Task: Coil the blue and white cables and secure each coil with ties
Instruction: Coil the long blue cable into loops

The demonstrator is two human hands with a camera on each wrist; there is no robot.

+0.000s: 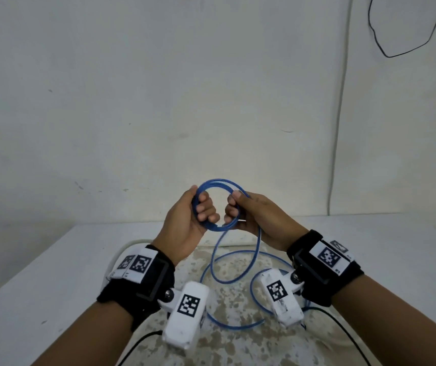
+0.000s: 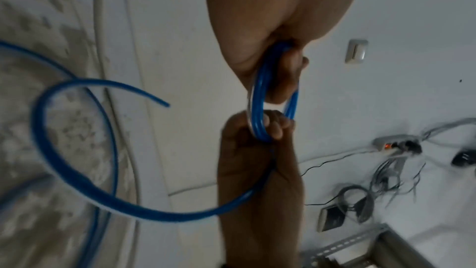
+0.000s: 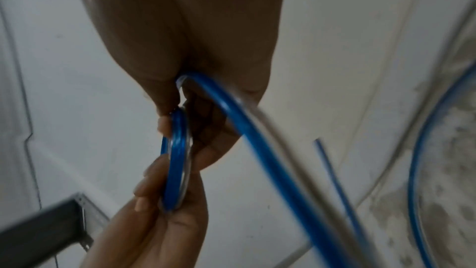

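A small coil of the blue cable [image 1: 218, 184] is held up above the table between both hands. My left hand [image 1: 198, 212] grips the coil's left side with its fingers curled through the ring. My right hand [image 1: 235, 207] pinches the coil's right side. The rest of the blue cable [image 1: 256, 249] hangs down from the right hand and lies in loose loops [image 1: 235, 326] on the table. The left wrist view shows the coil [image 2: 260, 97] edge-on between the two hands. In the right wrist view the coil [image 3: 177, 160] and the trailing cable [image 3: 257, 150] show. A white cable [image 1: 124, 250] peeks out behind my left wrist.
The white table [image 1: 39, 273] has a stained, worn patch [image 1: 227, 339] under the loops. A plain wall [image 1: 211, 101] stands close behind, with a thin black wire [image 1: 380, 46] hanging at the upper right. Black leads [image 1: 343, 326] run from the wrist cameras.
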